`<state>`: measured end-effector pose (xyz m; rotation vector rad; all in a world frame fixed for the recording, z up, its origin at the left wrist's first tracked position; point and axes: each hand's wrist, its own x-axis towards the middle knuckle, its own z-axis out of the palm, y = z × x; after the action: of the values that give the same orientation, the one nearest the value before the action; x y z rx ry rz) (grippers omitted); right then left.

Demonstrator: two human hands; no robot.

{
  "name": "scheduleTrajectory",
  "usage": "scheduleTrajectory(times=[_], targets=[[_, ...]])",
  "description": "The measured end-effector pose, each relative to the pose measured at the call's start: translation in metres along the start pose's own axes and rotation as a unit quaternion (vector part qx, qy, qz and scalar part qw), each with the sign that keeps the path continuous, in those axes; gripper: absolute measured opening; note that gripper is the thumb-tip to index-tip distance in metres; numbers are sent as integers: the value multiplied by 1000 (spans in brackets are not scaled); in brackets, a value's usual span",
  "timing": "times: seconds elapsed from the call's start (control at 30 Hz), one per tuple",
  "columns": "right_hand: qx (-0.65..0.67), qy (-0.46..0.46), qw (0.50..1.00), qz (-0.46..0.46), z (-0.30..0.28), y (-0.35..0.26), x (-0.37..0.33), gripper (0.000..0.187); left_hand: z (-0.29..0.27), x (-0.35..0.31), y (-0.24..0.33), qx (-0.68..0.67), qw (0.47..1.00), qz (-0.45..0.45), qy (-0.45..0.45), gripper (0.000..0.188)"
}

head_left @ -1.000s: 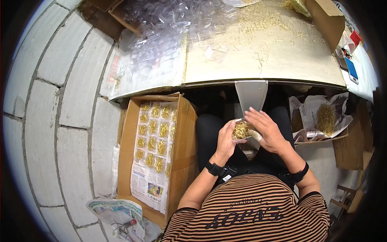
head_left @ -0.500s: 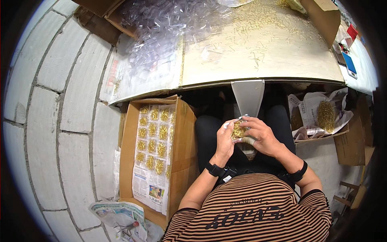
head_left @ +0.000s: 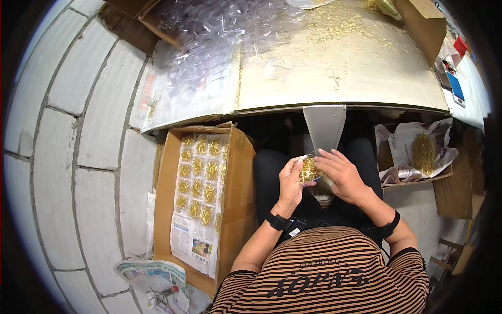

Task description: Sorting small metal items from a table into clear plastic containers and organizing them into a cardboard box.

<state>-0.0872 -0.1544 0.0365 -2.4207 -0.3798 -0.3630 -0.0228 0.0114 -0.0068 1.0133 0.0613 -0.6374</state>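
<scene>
Between my hands, above my lap, is a small clear packet (head_left: 308,171) filled with thin gold-coloured metal pieces. My left hand (head_left: 290,182) is closed on its left side, the thumb along the near face. At the packet's right edge, my right hand (head_left: 340,174) has its fingers stretched out and apart, their tips partly over it. Whether those tips touch the packet I cannot tell. To the left, an open cardboard box (head_left: 238,183) holds rows of similar clear packets (head_left: 197,166) of gold pieces, lying on newspaper (head_left: 183,235).
A table (head_left: 334,94) ahead bears a heap of clear plastic cases (head_left: 209,42) and scattered gold pieces (head_left: 334,31). A paper-lined box (head_left: 389,152) with a gold pile (head_left: 423,154) sits at right. A white support (head_left: 325,125) stands under the table edge.
My right hand's fingers have straightened and lifted off the packet's edge. The packet stays in my left hand, with more of its gold contents showing.
</scene>
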Motion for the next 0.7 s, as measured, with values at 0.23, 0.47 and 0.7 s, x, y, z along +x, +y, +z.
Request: scheduleTrajectory(times=[0.23, 0.47, 0.7], targets=[[-61, -39, 996, -61, 2, -19, 33, 48, -2, -9, 24, -10, 999, 36, 26, 31], [157, 39, 986, -36, -8, -36, 69, 43, -46, -48, 81, -40, 983, 131, 118, 36], [233, -26, 971, 42, 18, -19, 78, 40, -169, -156, 157, 106, 867, 277, 401, 29]])
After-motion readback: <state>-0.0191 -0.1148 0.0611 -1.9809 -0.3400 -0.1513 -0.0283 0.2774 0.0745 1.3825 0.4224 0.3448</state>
